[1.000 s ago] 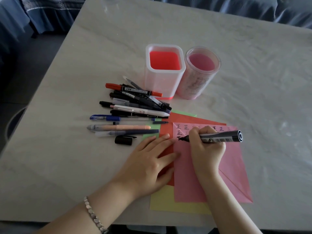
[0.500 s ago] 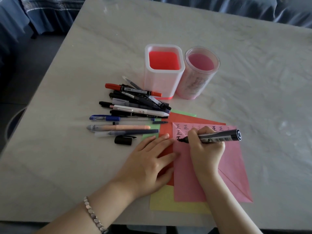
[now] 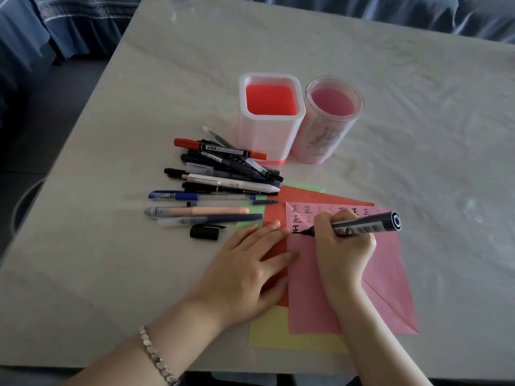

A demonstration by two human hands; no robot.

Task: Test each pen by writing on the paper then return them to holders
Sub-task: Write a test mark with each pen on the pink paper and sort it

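Matt pink paper [image 3: 390, 274] lies on a smooth, marble-look table [image 3: 418, 135]. The square holder [image 3: 269, 135] is frosted plastic; the bracelet [image 3: 156, 358] is shiny metal.

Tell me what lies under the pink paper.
Under the pink paper, a red sheet, a green sheet and a yellow sheet stick out at its edges. Their covered parts cannot be seen.

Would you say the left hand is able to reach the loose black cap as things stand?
Probably yes: the black cap lies on bare table just past the left hand, with nothing between, though that hand presses the red paper.
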